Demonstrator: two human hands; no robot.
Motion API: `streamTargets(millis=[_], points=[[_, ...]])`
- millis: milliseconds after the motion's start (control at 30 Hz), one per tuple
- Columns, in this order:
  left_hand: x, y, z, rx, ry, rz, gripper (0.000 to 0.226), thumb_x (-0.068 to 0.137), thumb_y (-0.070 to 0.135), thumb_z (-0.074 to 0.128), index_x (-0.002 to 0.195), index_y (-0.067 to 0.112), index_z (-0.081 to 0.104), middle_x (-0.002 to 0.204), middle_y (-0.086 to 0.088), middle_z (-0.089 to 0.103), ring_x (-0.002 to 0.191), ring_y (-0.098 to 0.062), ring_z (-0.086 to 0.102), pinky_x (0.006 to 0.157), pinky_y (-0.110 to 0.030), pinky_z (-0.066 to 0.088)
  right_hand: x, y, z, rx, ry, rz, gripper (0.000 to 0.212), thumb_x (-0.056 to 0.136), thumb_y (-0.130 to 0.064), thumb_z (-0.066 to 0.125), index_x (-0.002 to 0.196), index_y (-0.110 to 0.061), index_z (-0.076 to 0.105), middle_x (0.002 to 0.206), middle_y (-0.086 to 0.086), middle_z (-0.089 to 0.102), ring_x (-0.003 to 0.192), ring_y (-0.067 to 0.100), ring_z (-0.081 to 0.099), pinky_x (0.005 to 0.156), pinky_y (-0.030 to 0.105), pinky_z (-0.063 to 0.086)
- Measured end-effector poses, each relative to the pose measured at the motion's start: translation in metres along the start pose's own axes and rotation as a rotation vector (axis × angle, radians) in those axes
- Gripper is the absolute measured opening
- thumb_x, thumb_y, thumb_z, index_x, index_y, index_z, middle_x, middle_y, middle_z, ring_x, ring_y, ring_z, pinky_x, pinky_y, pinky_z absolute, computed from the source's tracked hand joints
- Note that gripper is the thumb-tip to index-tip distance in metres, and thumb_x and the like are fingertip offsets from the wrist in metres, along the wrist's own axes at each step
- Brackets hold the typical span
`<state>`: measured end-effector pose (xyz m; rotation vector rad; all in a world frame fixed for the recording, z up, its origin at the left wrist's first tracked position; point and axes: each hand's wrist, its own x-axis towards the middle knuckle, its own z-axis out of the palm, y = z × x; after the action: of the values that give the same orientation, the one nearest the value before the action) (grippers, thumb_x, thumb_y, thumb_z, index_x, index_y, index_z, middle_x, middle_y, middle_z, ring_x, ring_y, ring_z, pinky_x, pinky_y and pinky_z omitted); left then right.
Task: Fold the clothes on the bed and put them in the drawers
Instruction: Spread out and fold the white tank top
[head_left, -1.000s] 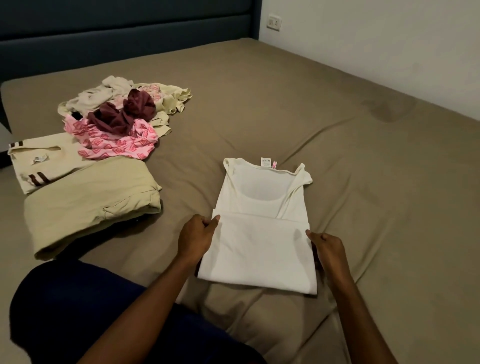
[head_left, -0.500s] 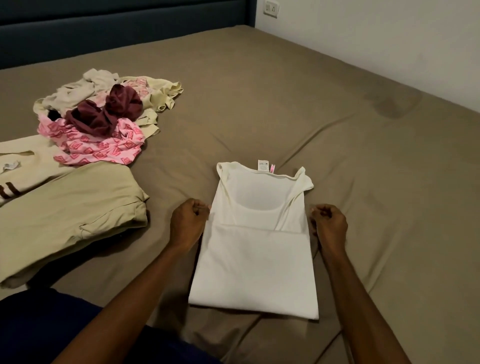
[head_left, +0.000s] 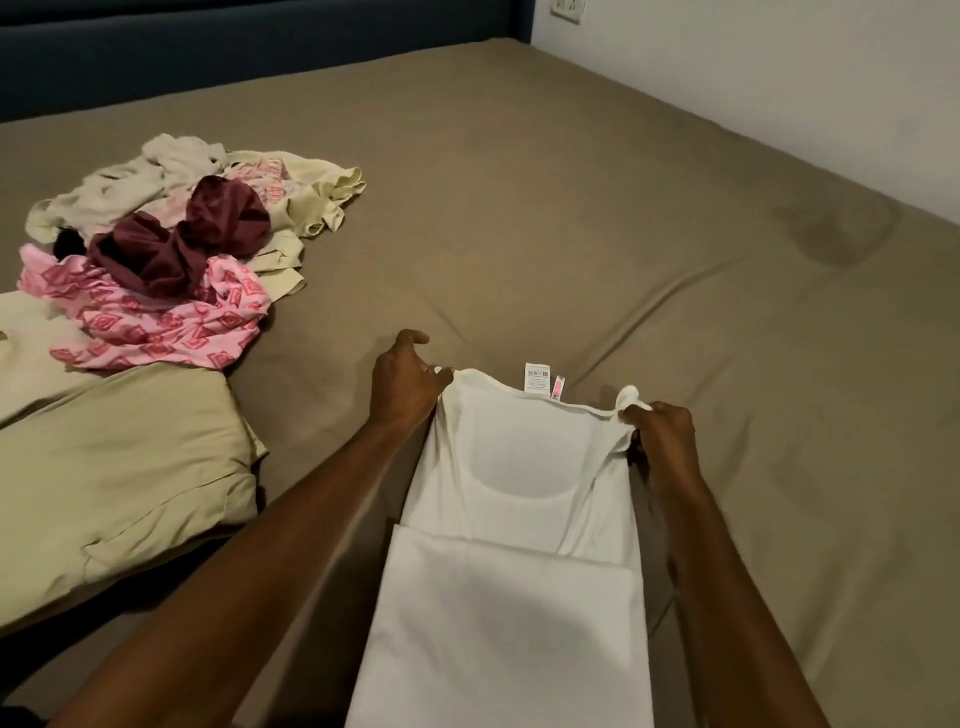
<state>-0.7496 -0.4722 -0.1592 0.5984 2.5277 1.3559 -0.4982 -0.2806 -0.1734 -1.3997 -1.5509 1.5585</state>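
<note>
A white tank top (head_left: 519, 571) lies on the bed in front of me, its lower half folded up over the body, the neck label showing at the top. My left hand (head_left: 408, 387) pinches the left shoulder strap. My right hand (head_left: 662, 436) pinches the right shoulder strap, which bunches above my fingers. Both top corners are lifted slightly off the sheet.
Folded beige trousers (head_left: 119, 488) lie at the left. Behind them is a loose pile: a pink patterned garment (head_left: 156, 327), a maroon one (head_left: 182, 239) and pale beige pieces (head_left: 306, 197). The brown bed sheet (head_left: 571, 208) stretches right to a white wall (head_left: 779, 67); a dark headboard (head_left: 208, 52) is behind.
Both hands moved up from the middle fold line of the top to its shoulder straps and took hold of them. The view came closer to the garment.
</note>
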Motion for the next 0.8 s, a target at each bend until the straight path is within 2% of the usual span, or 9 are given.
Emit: streamTargets(millis=[67,133,233,300,367,433,533,633,800], points=[[0.001,0.007,0.000,0.024,-0.051,0.023,0.039,0.075,0.013,0.078,0.111,0.014,0.065,0.059,0.006,0.066,0.068,-0.017,0.070,0.075,-0.029,0.053,0.001,-0.010,0.004,0.151,-0.040,0.052,0.025,0.081,-0.021,0.075,0.073,-0.018,0.051,0.060,0.005,0.045,0.048,0.019,0.034,0.045,0.025,0.025],[0.003,0.012,0.007,-0.118,-0.116,-0.074,0.027,0.077,0.007,0.075,0.103,0.008,0.068,0.061,-0.005,0.071,0.059,-0.018,0.072,0.066,-0.030,0.058,0.005,-0.016,0.013,0.318,-0.125,0.092,0.016,0.087,-0.022,0.072,0.095,-0.011,0.063,0.077,0.014,0.071,0.054,0.023,0.056,0.043,0.024,0.037],[0.000,0.009,0.016,-0.449,-0.184,-0.275,0.020,0.084,-0.003,0.069,0.104,-0.004,0.067,0.082,-0.023,0.075,0.066,-0.032,0.075,0.068,-0.040,0.064,0.002,-0.009,0.023,0.368,-0.112,0.039,0.017,0.094,-0.009,0.061,0.110,-0.002,0.061,0.102,0.028,0.075,0.078,0.033,0.072,0.058,0.030,0.056],[-0.004,0.000,0.019,-0.458,-0.209,-0.181,0.021,0.088,-0.005,0.064,0.108,-0.001,0.068,0.086,-0.018,0.076,0.073,-0.030,0.077,0.072,-0.041,0.064,-0.003,0.003,0.022,0.271,-0.045,-0.149,0.017,0.094,0.005,0.056,0.108,0.002,0.063,0.108,0.024,0.074,0.087,0.030,0.073,0.069,0.031,0.059],[-0.009,-0.014,0.019,-0.301,-0.166,0.105,0.020,0.090,0.001,0.066,0.107,0.009,0.071,0.090,-0.002,0.078,0.083,-0.016,0.076,0.074,-0.036,0.063,-0.003,0.016,0.016,-0.005,-0.021,-0.454,0.025,0.094,0.005,0.055,0.113,-0.004,0.069,0.122,0.012,0.073,0.111,0.023,0.070,0.092,0.031,0.056],[-0.014,-0.030,0.017,-0.077,-0.127,0.431,0.024,0.091,0.010,0.064,0.112,0.016,0.073,0.112,0.003,0.076,0.108,-0.011,0.071,0.089,-0.031,0.058,0.002,0.038,0.014,-0.515,-0.067,-0.773,0.037,0.101,-0.019,0.056,0.136,-0.009,0.063,0.149,0.009,0.057,0.141,0.022,0.050,0.115,0.032,0.039],[-0.013,-0.059,0.023,0.397,-0.272,0.742,0.048,0.100,0.039,0.050,0.142,0.018,0.058,0.155,-0.003,0.050,0.151,-0.019,0.034,0.120,-0.040,0.033,0.007,0.067,0.021,-1.084,-0.170,-0.818,0.076,0.107,-0.060,0.023,0.163,-0.009,0.024,0.172,0.006,0.014,0.160,0.020,0.008,0.128,0.038,0.013],[-0.013,-0.072,0.027,0.679,-0.328,0.788,0.063,0.106,0.053,0.029,0.160,0.022,0.031,0.170,0.001,0.018,0.157,-0.017,0.015,0.125,-0.045,0.020,0.009,0.070,0.030,-1.154,-0.162,-0.749,0.083,0.103,-0.068,0.009,0.165,-0.013,0.011,0.173,0.001,0.003,0.160,0.018,-0.002,0.129,0.040,0.009],[-0.011,-0.074,0.030,0.720,-0.295,0.789,0.063,0.107,0.054,0.025,0.163,0.027,0.021,0.172,0.003,0.011,0.157,-0.016,0.014,0.125,-0.043,0.020,0.009,0.066,0.032,-1.158,-0.165,-0.709,0.084,0.103,-0.068,0.009,0.165,-0.012,0.014,0.173,0.002,0.007,0.160,0.018,0.001,0.129,0.041,0.009]])
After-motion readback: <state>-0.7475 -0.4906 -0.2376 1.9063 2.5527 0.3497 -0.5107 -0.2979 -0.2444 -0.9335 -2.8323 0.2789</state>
